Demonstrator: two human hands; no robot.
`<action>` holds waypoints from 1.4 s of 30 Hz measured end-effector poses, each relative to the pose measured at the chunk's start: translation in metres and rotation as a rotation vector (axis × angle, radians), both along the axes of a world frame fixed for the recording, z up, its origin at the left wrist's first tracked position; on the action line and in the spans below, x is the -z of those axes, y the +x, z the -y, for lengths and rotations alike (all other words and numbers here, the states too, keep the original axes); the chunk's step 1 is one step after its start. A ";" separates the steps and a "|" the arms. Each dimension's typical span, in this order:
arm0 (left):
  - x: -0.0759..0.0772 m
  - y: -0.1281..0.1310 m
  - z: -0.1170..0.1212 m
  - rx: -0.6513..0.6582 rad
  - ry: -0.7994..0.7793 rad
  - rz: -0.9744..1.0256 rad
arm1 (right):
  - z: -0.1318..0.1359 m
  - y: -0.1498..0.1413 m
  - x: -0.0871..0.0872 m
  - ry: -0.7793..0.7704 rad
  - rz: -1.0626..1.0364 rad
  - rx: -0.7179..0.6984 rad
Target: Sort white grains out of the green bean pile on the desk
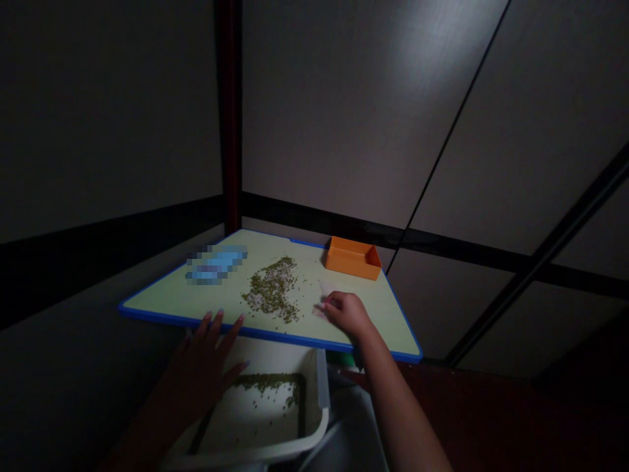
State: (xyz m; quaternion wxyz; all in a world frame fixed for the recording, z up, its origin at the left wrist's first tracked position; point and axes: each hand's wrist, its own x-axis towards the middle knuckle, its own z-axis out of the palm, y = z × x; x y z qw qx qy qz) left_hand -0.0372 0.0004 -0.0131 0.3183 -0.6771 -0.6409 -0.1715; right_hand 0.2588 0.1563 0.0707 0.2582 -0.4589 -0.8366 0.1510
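Small green grains, perhaps mung beans [275, 288], lie in a loose patch on a pale tabletop [378, 314] with a blue rim. To the right of the patch, my right hand [346, 313] rests at the surface with thumb and fingers pinched together. What lies between its fingertips, if anything, is too small to make out. Faint pale marks or scraps show beside those fingertips. My left hand [209, 351] is spread, its fingertips on the table's near edge and its palm over a white bin [322, 393].
At the table's back right stands an orange open box [352, 259]. A blurred-out blue item [216, 265] lies on the left. More green grains [275, 381] are inside the bin below the near edge. Panelled walls [334, 118] close in behind and to the left.
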 end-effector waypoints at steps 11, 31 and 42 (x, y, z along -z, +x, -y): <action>-0.002 0.002 0.000 -0.002 0.012 -0.036 | -0.002 0.000 0.001 -0.005 0.008 0.011; 0.003 -0.003 -0.002 0.007 -0.022 -0.006 | 0.001 0.000 -0.001 -0.002 -0.015 0.000; 0.000 0.000 -0.001 0.003 0.004 -0.032 | -0.001 -0.001 0.000 0.010 0.016 0.001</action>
